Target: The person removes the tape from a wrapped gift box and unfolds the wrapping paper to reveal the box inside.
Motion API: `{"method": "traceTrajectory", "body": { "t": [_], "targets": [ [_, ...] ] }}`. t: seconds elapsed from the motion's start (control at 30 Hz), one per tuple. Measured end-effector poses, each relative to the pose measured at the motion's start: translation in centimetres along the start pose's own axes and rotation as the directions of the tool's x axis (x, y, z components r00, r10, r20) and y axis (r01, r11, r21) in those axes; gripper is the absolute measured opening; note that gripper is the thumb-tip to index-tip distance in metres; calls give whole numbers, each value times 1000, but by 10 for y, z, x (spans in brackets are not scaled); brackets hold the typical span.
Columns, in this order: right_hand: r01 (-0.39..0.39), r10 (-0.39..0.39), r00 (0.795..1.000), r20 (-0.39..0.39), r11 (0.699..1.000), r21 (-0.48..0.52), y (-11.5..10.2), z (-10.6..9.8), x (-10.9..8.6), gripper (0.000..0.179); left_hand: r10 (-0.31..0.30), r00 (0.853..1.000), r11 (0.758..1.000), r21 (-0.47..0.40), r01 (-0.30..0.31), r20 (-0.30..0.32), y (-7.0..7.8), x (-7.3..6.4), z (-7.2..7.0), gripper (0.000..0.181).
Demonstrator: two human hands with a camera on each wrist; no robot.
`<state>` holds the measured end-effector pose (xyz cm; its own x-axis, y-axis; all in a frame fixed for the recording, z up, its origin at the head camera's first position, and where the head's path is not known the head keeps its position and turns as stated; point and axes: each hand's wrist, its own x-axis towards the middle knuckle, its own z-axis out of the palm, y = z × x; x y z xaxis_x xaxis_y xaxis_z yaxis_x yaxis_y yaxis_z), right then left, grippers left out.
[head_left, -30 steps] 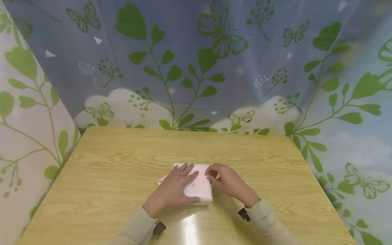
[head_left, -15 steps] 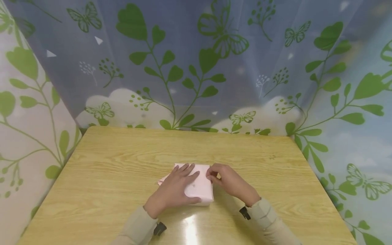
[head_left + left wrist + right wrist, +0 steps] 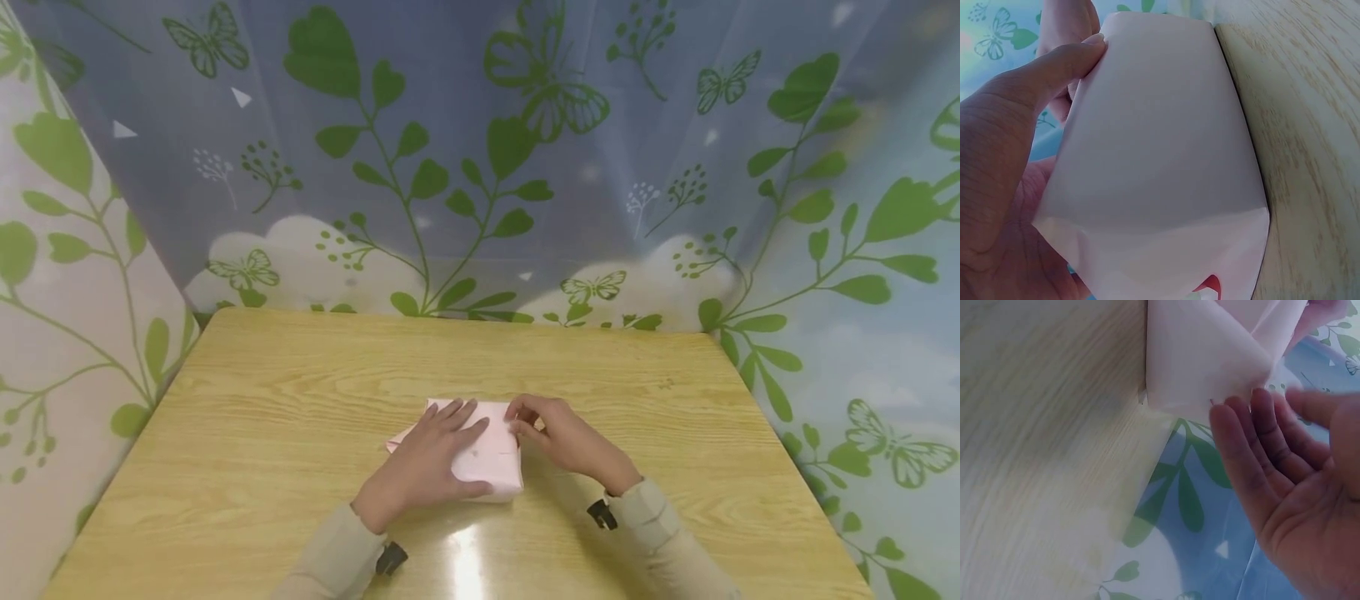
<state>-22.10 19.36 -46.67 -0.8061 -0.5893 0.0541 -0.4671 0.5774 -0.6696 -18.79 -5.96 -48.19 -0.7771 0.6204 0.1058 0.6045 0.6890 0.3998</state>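
A box-shaped parcel in pale pink paper (image 3: 497, 468) lies on the wooden table. My left hand (image 3: 422, 460) rests on its top, fingers spread, thumb along the near edge. At the left, a paper end sticks out; the left wrist view shows this loose paper end (image 3: 1160, 256) with a bit of red inside. My right hand (image 3: 573, 442) is at the parcel's right edge, its bent index finger and thumb close together at the upper right. In the right wrist view, its fingertips (image 3: 1261, 397) meet the edge of the folded paper (image 3: 1200, 356), and the thumb is blurred.
The wooden table (image 3: 300, 375) stretches around the parcel, with a light glare near its front. Patterned cloth with leaves and butterflies (image 3: 465, 208) hangs behind and at both sides. A dark camera mount (image 3: 602, 514) sits at the right wrist.
My right hand has shifted slightly, its index finger and thumb now a little further apart over the parcel's right edge. The left hand and parcel stay in place.
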Motion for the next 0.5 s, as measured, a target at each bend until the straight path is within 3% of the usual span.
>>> {"method": "traceTrajectory", "body": {
  "t": [0.27,0.5],
  "targets": [
    [40,-41,997,61,999,26,4,-1,6,6,-1,1000,1000,-8,1,3,-1,1,0,89],
    [53,-51,995,82,998,-23,4,-1,5,6,4,1000,1000,-13,-4,6,-1,0,-1,90]
  ]
}}
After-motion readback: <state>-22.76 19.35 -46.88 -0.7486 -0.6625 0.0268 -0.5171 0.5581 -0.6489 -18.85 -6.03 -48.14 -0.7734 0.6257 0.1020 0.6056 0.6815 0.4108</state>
